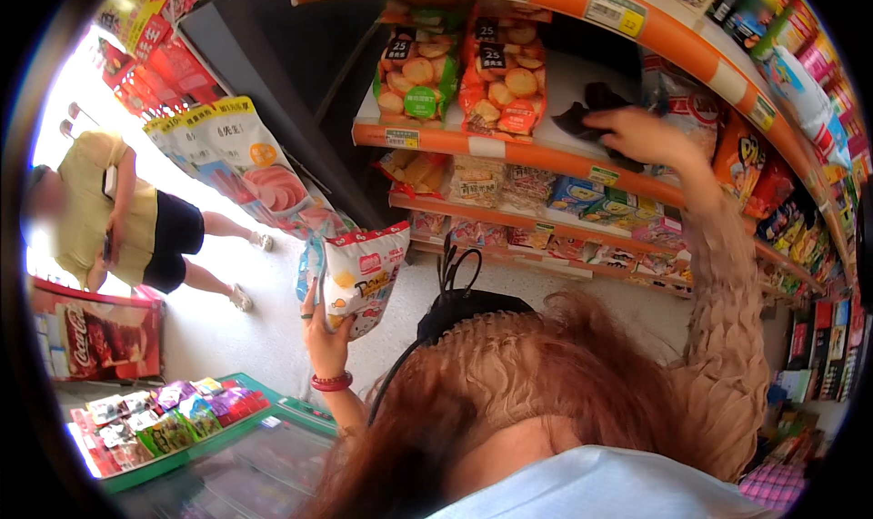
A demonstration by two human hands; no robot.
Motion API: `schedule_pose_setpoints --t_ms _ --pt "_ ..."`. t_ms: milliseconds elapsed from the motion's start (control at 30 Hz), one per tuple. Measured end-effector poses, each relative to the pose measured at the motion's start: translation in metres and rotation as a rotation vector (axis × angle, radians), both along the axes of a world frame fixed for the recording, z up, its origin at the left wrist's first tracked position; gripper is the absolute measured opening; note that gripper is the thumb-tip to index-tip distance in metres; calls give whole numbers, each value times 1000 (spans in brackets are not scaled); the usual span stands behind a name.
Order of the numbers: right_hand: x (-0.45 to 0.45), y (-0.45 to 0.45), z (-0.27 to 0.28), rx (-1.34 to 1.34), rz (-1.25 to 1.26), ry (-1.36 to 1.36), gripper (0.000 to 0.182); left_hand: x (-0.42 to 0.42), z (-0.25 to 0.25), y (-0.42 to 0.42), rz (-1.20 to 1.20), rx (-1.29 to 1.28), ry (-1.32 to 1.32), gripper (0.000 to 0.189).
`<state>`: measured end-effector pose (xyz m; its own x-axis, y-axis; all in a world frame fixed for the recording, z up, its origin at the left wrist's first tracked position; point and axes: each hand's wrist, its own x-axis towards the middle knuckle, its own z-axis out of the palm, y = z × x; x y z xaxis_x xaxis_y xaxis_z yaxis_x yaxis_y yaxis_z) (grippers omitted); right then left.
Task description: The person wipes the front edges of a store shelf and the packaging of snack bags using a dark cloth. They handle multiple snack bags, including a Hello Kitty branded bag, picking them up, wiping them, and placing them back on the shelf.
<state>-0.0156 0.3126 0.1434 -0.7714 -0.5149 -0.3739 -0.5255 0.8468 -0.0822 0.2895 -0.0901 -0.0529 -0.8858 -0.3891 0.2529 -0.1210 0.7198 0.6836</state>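
My left hand (329,331), with a red bracelet at the wrist, grips a white snack bag (365,273) with a red top edge. A blue bag (310,266) sits right behind it, apparently in the same grip. On the right, my right hand (638,133) reaches onto an orange-edged shelf (436,140) and holds a dark cloth (583,118) against its white surface. To the left of the cloth stand a green bag of round baked snacks (417,75) and an orange-red bag (503,82) of the same kind.
Clear-and-red packages (685,113) and an orange snack bag (738,154) stand beside my right arm. Lower shelves hold boxes (575,195) and packets. Bags (239,157) hang at left. A person (116,205) stands beyond; a green-framed glass-topped case (225,464) lies below.
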Motion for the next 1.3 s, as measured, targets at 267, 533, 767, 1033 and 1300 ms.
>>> schedule_pose_setpoints --t_ms 267,533,767,1033,1300 --pt "-4 58 -38 -44 218 48 59 2 -10 7 -7 16 -61 56" --pt "-55 27 -50 -47 214 -66 67 1 2 23 115 -59 5 53" --pt "-143 -7 -81 -123 127 156 62 12 0 30 155 -75 -21 54" --pt "-168 -8 -80 -11 1 231 63 26 -4 31 165 -98 -13 59" --pt "-151 2 -57 104 -78 117 64 28 -8 25 62 -33 -48 55"
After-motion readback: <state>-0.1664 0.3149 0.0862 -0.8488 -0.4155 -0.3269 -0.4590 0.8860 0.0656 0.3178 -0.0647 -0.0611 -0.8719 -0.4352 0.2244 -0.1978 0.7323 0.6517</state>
